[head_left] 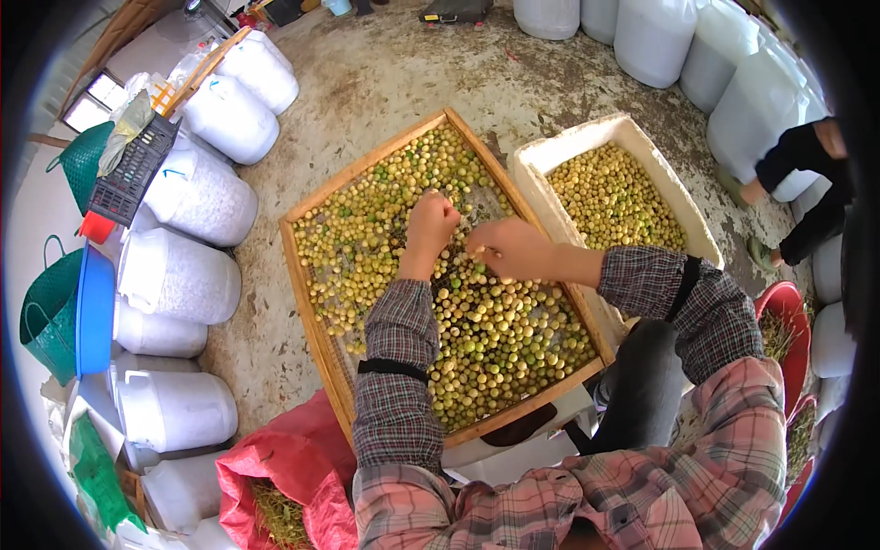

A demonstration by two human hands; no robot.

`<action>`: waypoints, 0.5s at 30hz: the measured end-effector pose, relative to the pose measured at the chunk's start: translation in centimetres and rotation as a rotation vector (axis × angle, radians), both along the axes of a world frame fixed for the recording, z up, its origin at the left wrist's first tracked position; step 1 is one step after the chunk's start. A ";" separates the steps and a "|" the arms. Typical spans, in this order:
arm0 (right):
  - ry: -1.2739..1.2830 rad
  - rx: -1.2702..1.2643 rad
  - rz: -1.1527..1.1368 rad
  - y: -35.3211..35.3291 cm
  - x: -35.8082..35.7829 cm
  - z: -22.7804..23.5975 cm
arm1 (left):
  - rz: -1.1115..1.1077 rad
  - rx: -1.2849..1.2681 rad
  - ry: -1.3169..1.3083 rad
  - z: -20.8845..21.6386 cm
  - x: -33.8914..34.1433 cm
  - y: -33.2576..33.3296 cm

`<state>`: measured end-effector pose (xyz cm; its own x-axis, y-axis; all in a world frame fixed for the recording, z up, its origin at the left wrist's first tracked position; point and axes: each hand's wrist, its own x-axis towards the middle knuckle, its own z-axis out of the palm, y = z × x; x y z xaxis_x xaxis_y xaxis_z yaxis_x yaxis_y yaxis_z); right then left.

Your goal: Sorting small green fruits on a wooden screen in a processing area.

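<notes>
Small round yellow-green fruits (509, 335) are spread over a wooden-framed mesh tray (527, 401) in front of me. Above the middle of the tray, my left hand (433, 227) is closed, its fingers curled in just over the fruits. Close to its right, my right hand (515, 248) is closed too, thumb and fingers drawn together. Whatever lies between the fingers of either hand is hidden. Darker bits are mixed among the fruits near my hands. Against the tray's right side stands a white foam box (573, 137) holding more of these fruits.
White plastic drums (180, 275) line the left wall, with a blue basin (95, 310) and green baskets (50, 312) beside them. A red sack (316, 458) sits at lower left. More drums (653, 41) stand at far right, near another person's leg (807, 252) and red basins (796, 335).
</notes>
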<state>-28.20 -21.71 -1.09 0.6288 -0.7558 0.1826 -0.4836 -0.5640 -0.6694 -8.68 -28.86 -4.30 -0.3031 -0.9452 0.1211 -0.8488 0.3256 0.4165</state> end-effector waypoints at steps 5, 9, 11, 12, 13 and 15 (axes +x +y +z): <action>-0.381 0.518 -0.251 -3.2 -0.7 0.7 | 0.136 0.284 0.443 3.2 -2.1 3.5; -0.293 0.397 -0.178 -4.6 0.4 -1.1 | 0.213 0.193 0.372 3.0 -0.9 4.2; -0.066 0.110 -0.179 -5.7 0.6 -1.3 | 0.302 0.132 0.198 2.9 0.7 3.5; 0.027 0.049 -0.161 -6.5 0.4 -1.3 | 0.330 0.044 0.088 3.1 0.9 3.1; 0.120 -0.013 -0.144 -7.0 0.4 -1.3 | 0.350 0.031 -0.017 3.2 1.0 2.7; 0.230 -0.139 -0.036 -7.7 0.8 -2.2 | 0.386 0.006 -0.227 3.4 0.9 1.8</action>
<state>-27.44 -29.37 -3.27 0.6389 -0.7562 0.1415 -0.6357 -0.6225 -0.4565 -7.74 -27.02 -0.91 0.0539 -0.9948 0.0867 -0.9779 -0.0350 0.2062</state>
